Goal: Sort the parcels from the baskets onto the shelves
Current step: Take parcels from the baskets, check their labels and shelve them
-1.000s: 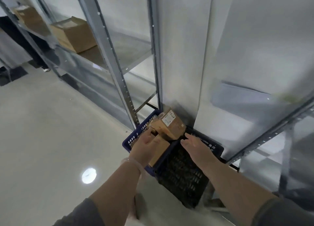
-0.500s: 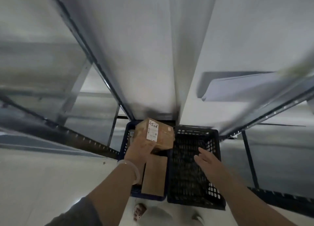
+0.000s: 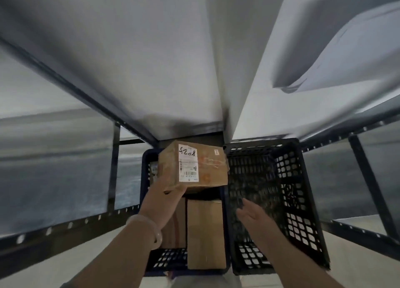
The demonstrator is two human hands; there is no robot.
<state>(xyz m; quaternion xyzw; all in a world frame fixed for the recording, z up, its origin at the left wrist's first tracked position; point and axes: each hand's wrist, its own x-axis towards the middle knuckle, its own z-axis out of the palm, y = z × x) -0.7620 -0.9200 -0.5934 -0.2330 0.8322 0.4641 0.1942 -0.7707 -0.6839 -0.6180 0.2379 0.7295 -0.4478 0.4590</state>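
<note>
Left hand gripping labelled parcel above blue basket, right hand empty

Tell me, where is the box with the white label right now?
In the head view it sits centre frame, the labelled box held up by the left hand above the blue basket, beside the black basket.

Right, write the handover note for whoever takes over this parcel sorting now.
Left hand: holds the labelled parcel from below, lifted above the blue basket.
Right hand: open, holding nothing, over the black basket.
Blue basket: a plain brown parcel lies inside, another partly hidden beside it.
Black basket: looks empty.
Done: one parcel picked up.
Left: shelve it, then the parcels in the blue basket.
</note>
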